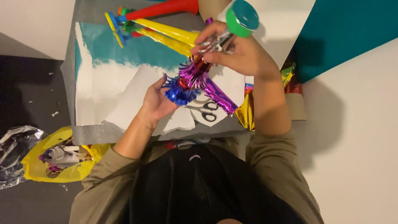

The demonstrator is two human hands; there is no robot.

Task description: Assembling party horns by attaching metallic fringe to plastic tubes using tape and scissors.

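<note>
Here, two hands on a foil-fringed party horn

Plainly, the landmark is the party horn (207,62), a silver tube with a green mouth and bands of purple, red and blue foil fringe, held slantwise above the desk (365,124). The right hand (236,52) has its grip clamped on the silver stretch of the horn just below the green mouth, fingers curled over the tube. The left hand (159,99) sits at the horn's lower end, palm up, its grip closed lightly on the blue fringe (179,93); how firmly it pinches I cannot tell. A loose strip of purple fringe (219,97) trails from the horn down and away from the left hand.

Directly under the horn's lower end lie black-handled scissors (205,111) on sheets of white paper (128,103). Beyond the horn, away from the person, plastic horns (161,25) in red and yellow lie together, touching one another. On the right-hand side of the horn, a teal sheet (348,29) covers the desk's far corner, and crumpled gold and red foil (248,110) lies beneath the right forearm. Well apart from the horn, on the left-hand side near the person's elbow, a yellow bag (58,159) holds foil scraps, just beside clear plastic wrap (14,151)
</note>
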